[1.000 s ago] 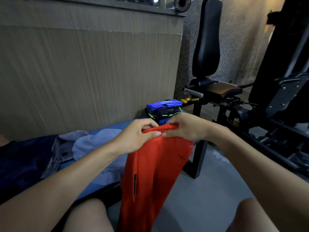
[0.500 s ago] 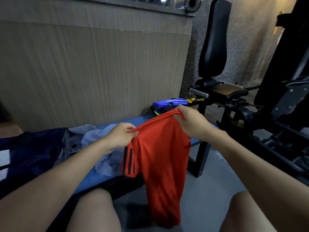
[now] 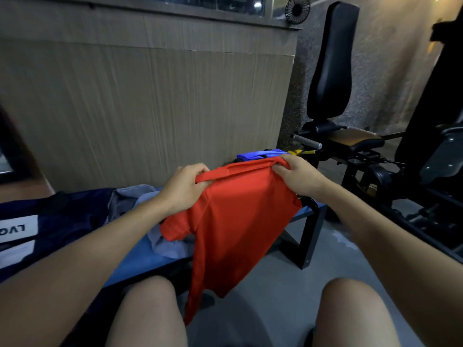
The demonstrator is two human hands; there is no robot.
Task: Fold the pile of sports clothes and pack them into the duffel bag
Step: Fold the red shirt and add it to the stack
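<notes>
Two hands of ours, left hand (image 3: 184, 187) and right hand (image 3: 297, 175), pinching the red shirt (image 3: 238, 221) top edge, grey clothes (image 3: 150, 204) below left hand on blue surface (image 3: 140, 261).

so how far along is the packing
Early on. A blue folded garment lies at the bench's far end. Left hand and right hand grip the red shirt, unfolded. The grey clothes remain; nothing visibly packed in the dark bag.

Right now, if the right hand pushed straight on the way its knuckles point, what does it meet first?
Probably the folded blue clothes just beyond the right hand, which grips the red shirt; depth is unclear.
</notes>
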